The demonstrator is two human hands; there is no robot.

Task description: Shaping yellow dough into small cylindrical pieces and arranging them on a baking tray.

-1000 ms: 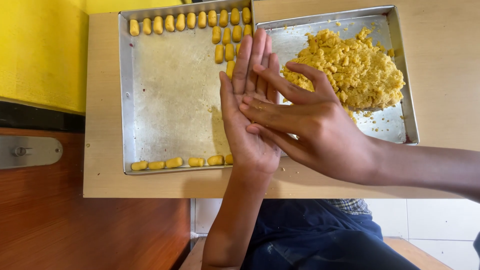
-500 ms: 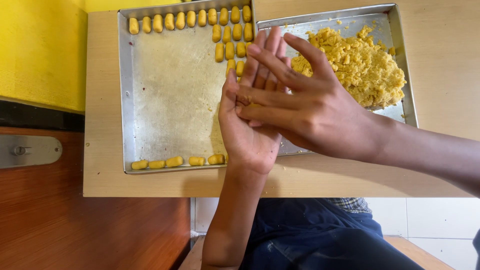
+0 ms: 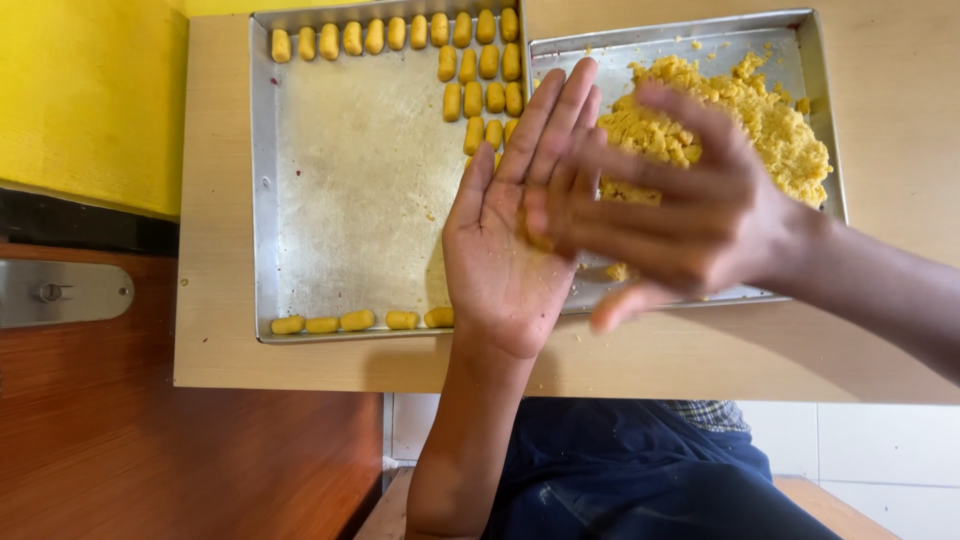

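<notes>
yellow dough lump (image 3: 533, 232), crumbly, pressed between palms

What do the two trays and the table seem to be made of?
Left tray and right tray: probably aluminium or steel, since they look dull grey with scuffed, faintly reflective surfaces. Table: pale wood or wood-look laminate, matt, with faint grain; which one cannot be told.

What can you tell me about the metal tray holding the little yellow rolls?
The left tray is shallow, rectangular, of dull silvery metal with raised walls, lying flat on the pale wooden table. Small yellow dough rolls line its far edge and far right corner; five more sit along the near edge. Its floured middle is bare. It abuts the dough tray.
</notes>
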